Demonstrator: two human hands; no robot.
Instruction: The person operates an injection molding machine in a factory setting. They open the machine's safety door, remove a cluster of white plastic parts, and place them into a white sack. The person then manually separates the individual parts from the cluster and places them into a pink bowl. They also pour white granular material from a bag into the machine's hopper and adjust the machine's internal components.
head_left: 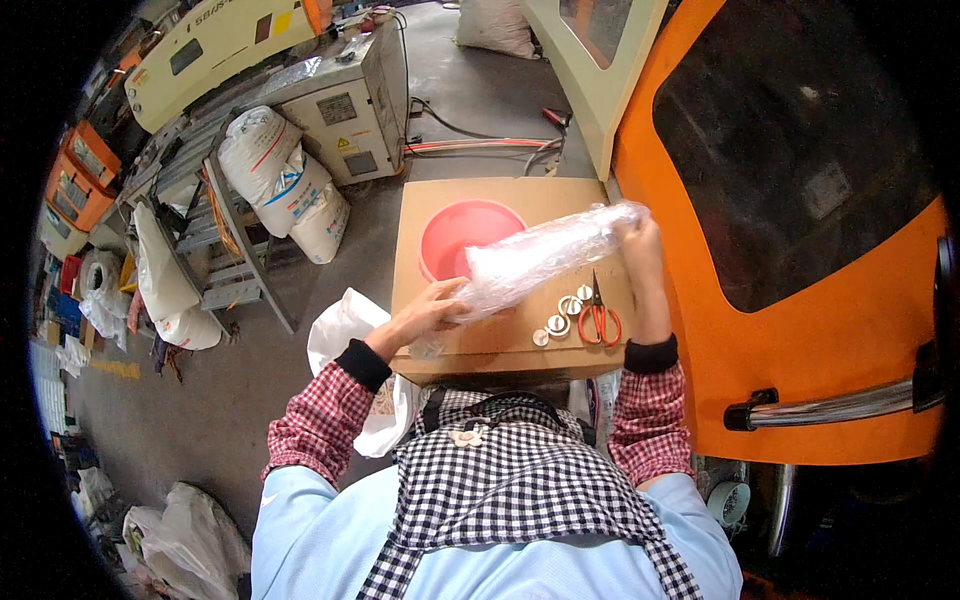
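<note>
A clear plastic bag [545,258] is stretched between my two hands above a cardboard box. My left hand [430,308] grips its near left end, with fingers closed on the film. At the far right end my right hand [640,245] is closed around the bunched plastic. Behind the bag stands a pink plastic bowl [450,225], partly covered by it. Scissors with orange-red handles [598,325] lie on the box near my right wrist, blades pointing away. Beside them, several small white round parts [558,323] sit in a curved row.
The cardboard box [420,190] serves as my work surface. An orange machine door [800,370] with a chrome handle rises close on the right. A white sack [345,325] stands at the box's left side. Farther left are stacked sacks [290,185] and a metal frame [235,250].
</note>
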